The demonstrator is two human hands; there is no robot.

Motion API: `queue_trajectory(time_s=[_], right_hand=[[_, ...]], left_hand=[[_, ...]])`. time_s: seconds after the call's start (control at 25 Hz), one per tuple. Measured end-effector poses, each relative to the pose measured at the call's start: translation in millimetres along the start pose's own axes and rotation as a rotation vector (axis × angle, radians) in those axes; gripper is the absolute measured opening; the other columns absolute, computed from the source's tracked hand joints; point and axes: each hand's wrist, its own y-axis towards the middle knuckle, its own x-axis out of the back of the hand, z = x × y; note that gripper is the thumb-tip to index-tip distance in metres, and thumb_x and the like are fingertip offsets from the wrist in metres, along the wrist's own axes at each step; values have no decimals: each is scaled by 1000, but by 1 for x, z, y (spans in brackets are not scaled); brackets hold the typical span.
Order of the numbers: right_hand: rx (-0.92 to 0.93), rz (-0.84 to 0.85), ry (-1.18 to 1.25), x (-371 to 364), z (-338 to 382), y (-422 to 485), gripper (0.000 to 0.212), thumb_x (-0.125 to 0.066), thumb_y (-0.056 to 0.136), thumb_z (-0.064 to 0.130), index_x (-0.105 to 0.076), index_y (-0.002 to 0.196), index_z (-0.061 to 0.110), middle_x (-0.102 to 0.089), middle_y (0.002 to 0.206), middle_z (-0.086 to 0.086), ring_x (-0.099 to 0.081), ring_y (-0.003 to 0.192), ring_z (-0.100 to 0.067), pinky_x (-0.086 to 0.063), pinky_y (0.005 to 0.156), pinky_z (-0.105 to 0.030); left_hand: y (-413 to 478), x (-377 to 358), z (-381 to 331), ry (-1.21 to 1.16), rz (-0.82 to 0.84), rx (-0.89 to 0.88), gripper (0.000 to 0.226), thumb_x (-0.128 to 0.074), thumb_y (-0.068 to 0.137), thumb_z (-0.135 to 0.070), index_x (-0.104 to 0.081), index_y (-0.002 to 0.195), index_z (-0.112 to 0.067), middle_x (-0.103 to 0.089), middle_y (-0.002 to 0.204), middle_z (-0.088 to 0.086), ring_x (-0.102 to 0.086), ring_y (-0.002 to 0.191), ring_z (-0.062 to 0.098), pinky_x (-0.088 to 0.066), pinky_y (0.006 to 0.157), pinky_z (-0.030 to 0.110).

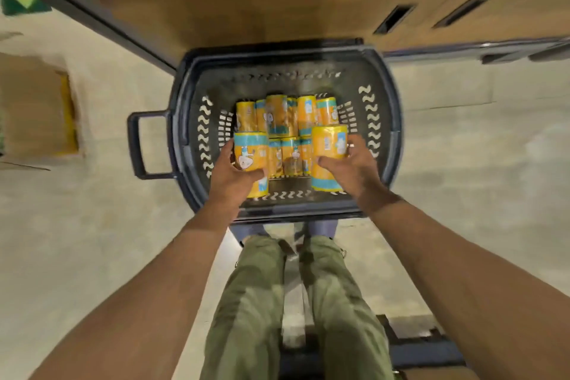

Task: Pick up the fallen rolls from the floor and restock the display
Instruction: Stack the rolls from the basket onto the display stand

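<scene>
A dark plastic basket point(382, 108) stands on the floor in front of my legs. Several yellow-and-blue wrapped rolls point(283, 116) lie packed in its bottom. My left hand point(229, 177) grips one roll point(249, 154) at the basket's near left, thumb on one side and fingers round the other. At the near right, my right hand point(354, 166) grips another roll point(328, 142), held slightly above the packed ones. Both held rolls are inside the basket's rim.
A wooden cabinet front point(277, 3) with dark slots runs behind the basket. The basket's handle point(140, 145) sticks out to the left. A cardboard box point(37, 108) sits on the pale floor point(92, 225) at far left. A dark frame point(431, 345) lies near my right leg.
</scene>
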Motion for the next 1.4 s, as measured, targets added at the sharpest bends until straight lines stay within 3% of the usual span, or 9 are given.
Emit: queue_trajectory(time_s=[0.16,0.28,0.48,0.6,0.72,0.84,1.0,1.16,1.4], right_hand=[[2,32,188,46,56,-123,67,-93,56,43,-60,113,33,-77,105,3,-75,93,-17,-62,88,-49],[32,25,294,81,98,-217,65,-92,71,19,-59,128,19,-75,112,-6,-75,96,-22,-61,89,-53],[73,52,410,115,157,-345,89,-91,63,39,-53,140,16,-74,118,-3,-74,102,-21,-62,89,-51],[121,67,464,113,192,-397,74,-89,78,27,-52,142,19,-74,120,-3,-75,101,-21,-63,85,-47],[198,31,493,101,230,-432,59,-86,82,23,-58,134,21,-75,115,-2,-76,96,-20,-64,81,-44],[276,-15,542,93,268,-456,46,-83,85,24,-61,126,26,-76,108,3,-76,89,-13,-62,72,-33],[325,-70,616,92,303,-473,51,-82,86,26,-56,130,24,-74,112,1,-76,90,-14,-61,69,-31],[376,-76,665,108,357,-460,47,-82,87,23,-54,126,21,-74,113,-1,-76,89,-13,-61,70,-31],[525,-14,584,142,455,-414,59,-83,86,32,-53,135,20,-72,121,-3,-74,99,-19,-62,82,-39]], left_hand=[[-120,56,-79,-107,47,-68,65,-88,72,1,-62,125,-25,-77,103,-6,-74,90,10,-62,80,37],[-208,103,-133,-141,29,-163,69,-86,72,5,-57,128,-21,-73,108,-4,-73,93,11,-63,78,33],[-319,181,-182,-199,-28,-209,60,-88,72,-3,-56,118,-25,-70,109,-5,-70,91,7,-61,75,30],[-359,226,-197,-233,-38,-254,56,-86,76,-4,-57,116,-28,-70,108,-8,-69,88,0,-58,67,20],[-372,274,-215,-264,-14,-303,56,-84,80,-8,-57,126,-25,-69,109,-11,-68,95,4,-55,60,16],[-371,312,-240,-262,19,-370,62,-85,80,-11,-56,134,-23,-69,116,-5,-68,100,8,-58,68,23],[-374,340,-278,-281,51,-441,62,-85,80,-8,-57,133,-23,-71,119,-1,-71,94,6,-59,71,26],[-374,349,-341,-311,113,-537,49,-82,82,-5,-60,112,-36,-73,110,-8,-72,88,2,-60,73,29],[-368,357,-427,-366,26,-604,57,-83,82,-5,-54,125,-29,-70,112,-12,-70,88,-5,-58,67,19]])
